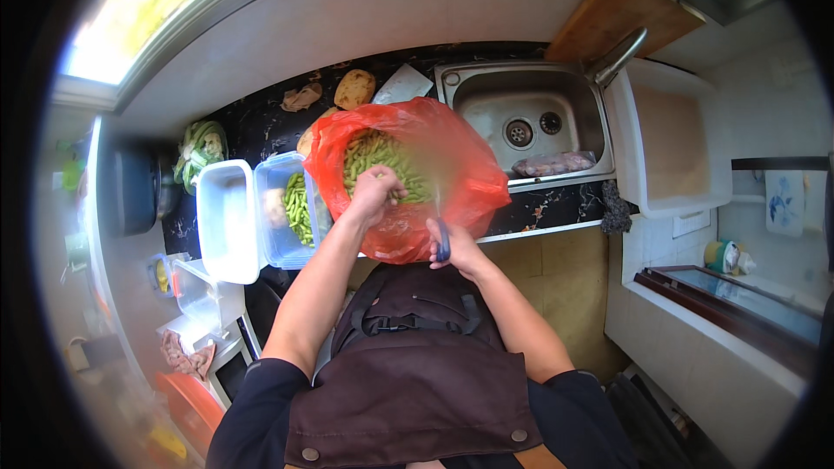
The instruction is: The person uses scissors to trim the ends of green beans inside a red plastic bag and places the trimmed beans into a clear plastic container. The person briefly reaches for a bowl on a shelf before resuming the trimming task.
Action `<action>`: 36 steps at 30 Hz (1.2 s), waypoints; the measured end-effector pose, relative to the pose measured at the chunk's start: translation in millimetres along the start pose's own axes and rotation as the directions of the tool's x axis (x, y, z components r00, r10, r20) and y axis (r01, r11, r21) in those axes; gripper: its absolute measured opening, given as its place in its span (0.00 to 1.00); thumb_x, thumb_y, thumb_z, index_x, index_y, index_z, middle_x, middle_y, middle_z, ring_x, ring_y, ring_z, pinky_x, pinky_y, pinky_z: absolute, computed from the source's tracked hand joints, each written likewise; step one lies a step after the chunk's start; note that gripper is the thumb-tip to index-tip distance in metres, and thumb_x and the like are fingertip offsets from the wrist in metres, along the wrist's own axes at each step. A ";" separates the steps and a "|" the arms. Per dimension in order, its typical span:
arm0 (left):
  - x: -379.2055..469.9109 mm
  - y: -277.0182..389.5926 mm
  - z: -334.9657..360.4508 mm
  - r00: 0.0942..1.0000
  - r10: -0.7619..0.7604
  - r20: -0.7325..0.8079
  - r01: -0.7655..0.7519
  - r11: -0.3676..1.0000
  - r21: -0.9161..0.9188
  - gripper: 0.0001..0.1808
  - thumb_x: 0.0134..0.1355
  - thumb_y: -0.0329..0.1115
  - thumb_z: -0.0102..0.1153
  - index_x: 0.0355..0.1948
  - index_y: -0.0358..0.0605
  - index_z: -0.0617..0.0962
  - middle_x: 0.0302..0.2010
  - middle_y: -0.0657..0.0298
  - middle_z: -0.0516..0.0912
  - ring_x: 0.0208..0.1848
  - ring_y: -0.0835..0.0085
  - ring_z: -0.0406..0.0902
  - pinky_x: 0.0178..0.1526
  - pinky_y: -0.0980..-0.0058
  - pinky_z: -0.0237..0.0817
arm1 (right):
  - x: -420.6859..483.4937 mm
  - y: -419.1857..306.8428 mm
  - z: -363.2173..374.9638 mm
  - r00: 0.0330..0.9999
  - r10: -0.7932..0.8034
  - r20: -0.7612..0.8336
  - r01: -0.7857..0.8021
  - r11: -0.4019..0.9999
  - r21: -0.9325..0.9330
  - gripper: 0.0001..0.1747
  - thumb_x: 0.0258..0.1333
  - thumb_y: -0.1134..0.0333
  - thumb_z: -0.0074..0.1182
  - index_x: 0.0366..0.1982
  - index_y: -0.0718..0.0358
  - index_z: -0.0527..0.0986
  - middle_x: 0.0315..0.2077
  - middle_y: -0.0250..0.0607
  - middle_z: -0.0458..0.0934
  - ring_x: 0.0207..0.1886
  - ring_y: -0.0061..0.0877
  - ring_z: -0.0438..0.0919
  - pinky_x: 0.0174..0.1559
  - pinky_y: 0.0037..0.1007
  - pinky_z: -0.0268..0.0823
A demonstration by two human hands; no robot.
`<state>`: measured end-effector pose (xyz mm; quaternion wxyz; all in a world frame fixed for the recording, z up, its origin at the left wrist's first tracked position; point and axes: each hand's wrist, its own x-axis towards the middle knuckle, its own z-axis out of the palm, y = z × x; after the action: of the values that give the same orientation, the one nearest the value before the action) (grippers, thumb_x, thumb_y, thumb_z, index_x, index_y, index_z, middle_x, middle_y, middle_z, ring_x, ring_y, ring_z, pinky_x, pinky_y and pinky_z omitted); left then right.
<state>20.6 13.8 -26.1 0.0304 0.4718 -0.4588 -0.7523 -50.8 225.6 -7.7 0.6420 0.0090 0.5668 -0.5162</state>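
A red plastic bag (482, 176) gapes wide in front of me, with a heap of green soybean pods (374, 150) inside. My left hand (378, 194) is over the pods, its fingers curled inward. Whether a pod sits between those fingertips is too small to tell. In my right hand (453, 247) is a pair of scissors (444, 240) with dark blue handles, the blurred blades pointing away from me over the bag. Left of the bag, a clear bluish plastic container (280, 212) holds more green pods (300, 212).
A white plastic tub (226, 221) stands beside the container. Behind the bag lie potatoes (355, 89). To the right is a steel sink (475, 101) with a bagged item (554, 163) in it, then a large white bin (629, 143). Leafy cauliflower (202, 150) lies far left.
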 end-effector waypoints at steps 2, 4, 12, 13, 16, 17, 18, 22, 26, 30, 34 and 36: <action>5.6 -3.0 3.6 0.933 0.294 0.208 -0.360 0.720 0.593 0.03 0.56 0.27 0.53 0.30 0.42 0.78 0.24 0.57 0.81 0.31 0.66 0.82 0.30 0.66 0.70 | -4.5 0.6 -8.2 0.999 0.017 -0.034 -0.017 1.000 0.004 0.26 0.62 0.41 0.52 0.29 0.59 0.71 0.21 0.30 0.73 0.20 0.18 0.76 0.23 0.23 0.74; 10.9 -8.1 13.4 0.824 0.370 0.428 -0.514 0.170 0.841 0.06 0.54 0.28 0.55 0.31 0.42 0.81 0.29 0.52 0.81 0.34 0.55 0.82 0.39 0.57 0.72 | -7.3 1.6 -13.0 0.999 0.002 -0.044 -0.001 1.000 0.007 0.25 0.63 0.42 0.53 0.29 0.58 0.71 0.21 0.29 0.73 0.20 0.18 0.76 0.23 0.23 0.74; 25.2 -9.4 24.7 0.800 0.204 0.564 -0.511 -0.263 0.819 0.05 0.54 0.32 0.57 0.31 0.45 0.81 0.39 0.53 0.78 0.36 0.52 0.81 0.39 0.56 0.71 | -16.9 4.7 -18.6 0.999 0.003 -0.032 -0.003 1.000 -0.001 0.25 0.62 0.42 0.53 0.30 0.59 0.71 0.20 0.28 0.73 0.21 0.17 0.75 0.23 0.22 0.73; 25.1 -8.2 22.3 0.774 0.259 0.578 -0.549 -0.182 0.816 0.05 0.54 0.32 0.58 0.32 0.45 0.82 0.40 0.53 0.79 0.36 0.52 0.81 0.39 0.56 0.71 | -18.0 5.4 -19.7 1.000 -0.007 -0.029 0.007 1.000 -0.009 0.25 0.63 0.42 0.52 0.31 0.59 0.71 0.20 0.28 0.73 0.21 0.17 0.75 0.23 0.22 0.72; 23.4 -2.0 19.0 0.742 0.396 0.541 -0.620 0.097 0.779 0.07 0.57 0.32 0.58 0.32 0.39 0.82 0.33 0.54 0.83 0.31 0.58 0.81 0.33 0.61 0.70 | -18.2 6.4 -22.2 1.000 -0.013 0.023 0.013 1.000 -0.021 0.26 0.63 0.40 0.51 0.32 0.59 0.71 0.21 0.28 0.72 0.21 0.16 0.75 0.24 0.22 0.72; 21.3 0.4 18.6 0.825 0.331 0.457 -0.556 0.337 0.760 0.07 0.58 0.32 0.58 0.34 0.40 0.81 0.32 0.56 0.82 0.29 0.64 0.79 0.32 0.66 0.69 | -17.4 6.7 -22.3 0.999 -0.009 0.044 0.010 1.000 -0.014 0.27 0.63 0.40 0.50 0.33 0.59 0.71 0.21 0.28 0.72 0.22 0.16 0.75 0.25 0.21 0.71; 17.6 2.2 17.9 0.905 0.205 0.373 -0.421 0.561 0.713 0.07 0.60 0.32 0.59 0.35 0.40 0.81 0.31 0.58 0.82 0.27 0.70 0.77 0.30 0.71 0.67 | -16.5 6.8 -22.1 0.998 0.021 0.064 -0.020 1.000 -0.016 0.27 0.63 0.39 0.49 0.33 0.59 0.70 0.21 0.29 0.72 0.22 0.16 0.75 0.25 0.21 0.71; 1.3 6.3 16.2 0.946 -0.024 0.323 -0.138 0.872 0.470 0.08 0.65 0.33 0.58 0.38 0.38 0.80 0.29 0.66 0.81 0.24 0.83 0.71 0.28 0.82 0.62 | -10.9 5.4 -18.2 0.990 0.001 0.139 0.009 0.998 -0.066 0.27 0.64 0.38 0.48 0.34 0.58 0.70 0.22 0.28 0.71 0.23 0.16 0.74 0.26 0.20 0.69; -7.2 6.0 15.0 0.941 -0.046 0.336 -0.104 0.904 0.414 0.09 0.66 0.34 0.57 0.39 0.38 0.80 0.29 0.67 0.81 0.25 0.82 0.71 0.28 0.82 0.62 | -6.9 0.1 -17.9 0.980 -0.037 0.195 0.054 0.995 -0.084 0.26 0.65 0.40 0.47 0.33 0.58 0.70 0.23 0.27 0.71 0.23 0.15 0.73 0.26 0.20 0.68; -8.8 7.3 12.4 0.938 -0.072 0.338 -0.086 0.899 0.430 0.09 0.66 0.35 0.57 0.39 0.39 0.80 0.29 0.67 0.80 0.24 0.82 0.71 0.27 0.82 0.61 | -6.2 -2.2 -20.8 0.977 -0.035 0.212 0.068 0.986 -0.153 0.26 0.65 0.41 0.48 0.32 0.59 0.70 0.22 0.28 0.70 0.23 0.15 0.73 0.26 0.20 0.68; -10.1 9.1 11.5 0.931 -0.089 0.353 -0.086 0.888 0.452 0.08 0.67 0.35 0.57 0.38 0.40 0.80 0.28 0.68 0.80 0.23 0.82 0.71 0.24 0.82 0.59 | -4.5 -2.7 -21.6 0.971 -0.112 0.211 0.162 0.958 -0.236 0.26 0.65 0.41 0.48 0.30 0.60 0.70 0.21 0.28 0.70 0.22 0.16 0.72 0.26 0.21 0.67; -11.5 8.7 13.1 0.940 -0.115 0.320 -0.036 0.903 0.429 0.08 0.67 0.35 0.57 0.39 0.41 0.80 0.28 0.67 0.80 0.22 0.82 0.71 0.23 0.82 0.58 | -5.9 -1.8 -20.8 0.981 -0.078 0.180 0.121 0.963 -0.239 0.27 0.65 0.41 0.49 0.29 0.60 0.70 0.20 0.29 0.70 0.22 0.16 0.72 0.25 0.21 0.68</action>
<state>14.0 22.9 -10.2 -0.1685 0.3402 -0.6011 -0.7032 -65.9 241.0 -9.7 0.6570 -0.1440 0.5703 -0.4716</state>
